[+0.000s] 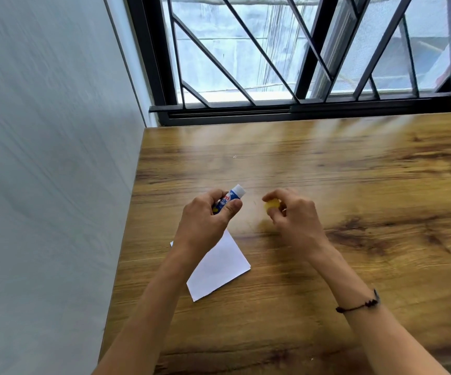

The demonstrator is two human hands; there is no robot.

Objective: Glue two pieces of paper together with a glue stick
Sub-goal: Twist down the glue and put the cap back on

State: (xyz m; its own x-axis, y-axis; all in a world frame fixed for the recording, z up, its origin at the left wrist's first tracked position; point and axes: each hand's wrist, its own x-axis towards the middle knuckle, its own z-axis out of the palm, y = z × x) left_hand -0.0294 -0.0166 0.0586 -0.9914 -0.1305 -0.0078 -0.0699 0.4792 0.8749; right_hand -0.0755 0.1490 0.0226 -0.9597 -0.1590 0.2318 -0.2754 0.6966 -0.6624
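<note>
Both busy mid-frame: left hand (208,212) gripping uncapped glue stick (229,200), right hand (292,212) pinching yellow cap (272,205), paper (219,269) below

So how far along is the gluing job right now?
Early. Done: the cap is off, pinched in the right hand. In hand: the left hand holds the glue stick, white end exposed, above the table. Left: spreading glue and pressing the sheets together; the paper lies under the left wrist, and no glue is visible on it.
</note>
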